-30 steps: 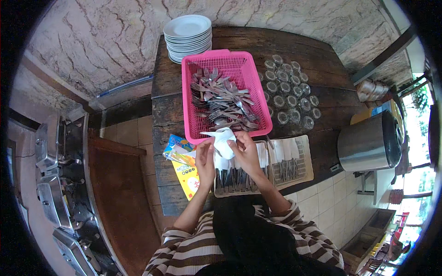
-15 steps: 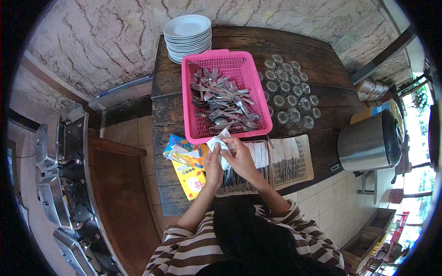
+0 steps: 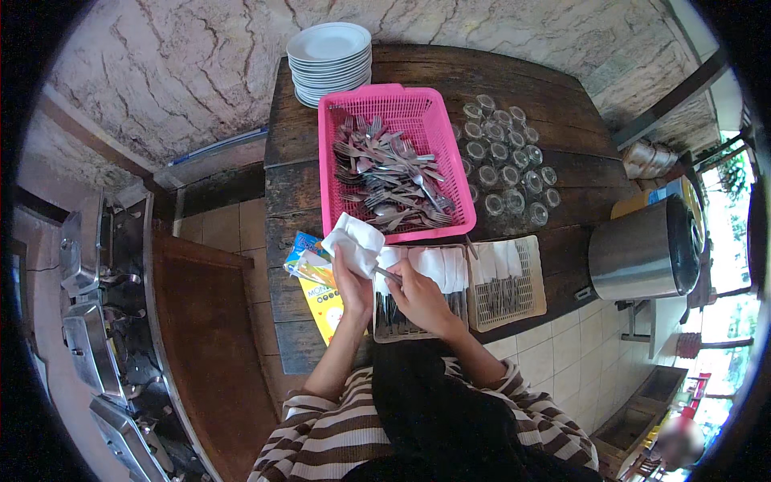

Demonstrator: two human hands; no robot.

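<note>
Here the person stands at the near edge of a dark wooden table, both forearms coming up from the lower rim of the view. The left hand is closed around a white cloth, which bunches up above the fingers and hangs over the near rim of a pink basket. The right hand is curled around the handle of a piece of cutlery, whose other end disappears into the cloth; whether it is a fork, spoon or knife cannot be told. Both hands sit close together near the table's near edge, above a shallow beige tray with compartments holding sorted cutlery and folded white napkins.

The pink basket stands in the middle of the table, toward its left edge, and is heaped with loose metal forks and spoons. Just beyond it, at the far left corner, rises a stack of white plates. To the right of the basket a cluster of small clear glasses stands on the wood. Under the left hand, at the near left corner, lie a yellow printed sheet and a colourful packet. Beside the table's right edge stands a large steel pot.
</note>
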